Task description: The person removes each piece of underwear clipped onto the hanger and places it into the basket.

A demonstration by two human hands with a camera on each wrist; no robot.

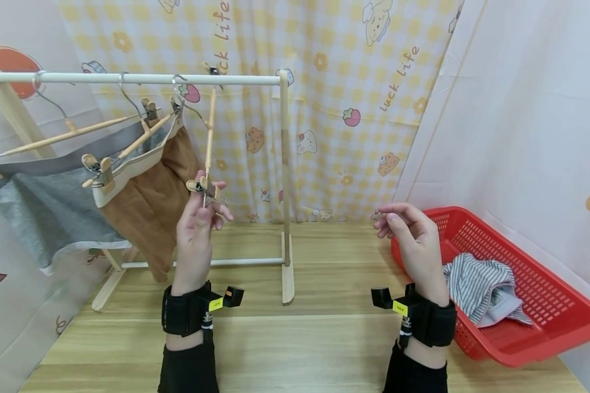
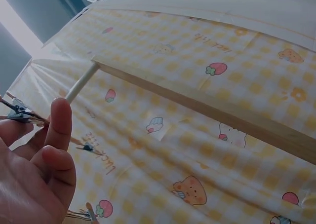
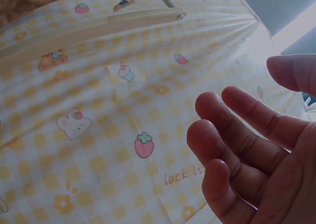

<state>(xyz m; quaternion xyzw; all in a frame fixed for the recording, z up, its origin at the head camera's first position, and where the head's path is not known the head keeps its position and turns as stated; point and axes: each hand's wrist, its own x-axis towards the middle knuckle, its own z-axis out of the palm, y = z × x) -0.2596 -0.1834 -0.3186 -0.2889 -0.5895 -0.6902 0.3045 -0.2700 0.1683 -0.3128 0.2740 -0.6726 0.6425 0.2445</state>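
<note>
Head view shows the left hand [image 1: 196, 224] raised in front of the wooden clothes rack [image 1: 285, 164], its grip pinching the clip at the low end of an empty wooden clip hanger [image 1: 208, 147], which hangs steeply tipped from the rack's white rail so the clip comes down within reach. The right hand [image 1: 413, 234] floats to the right of the rack with loose fingers, holding nothing. Further right of the rack, a striped cloth [image 1: 482, 289] lies bunched in the red basket [image 1: 546, 338], close to that free hand.
</note>
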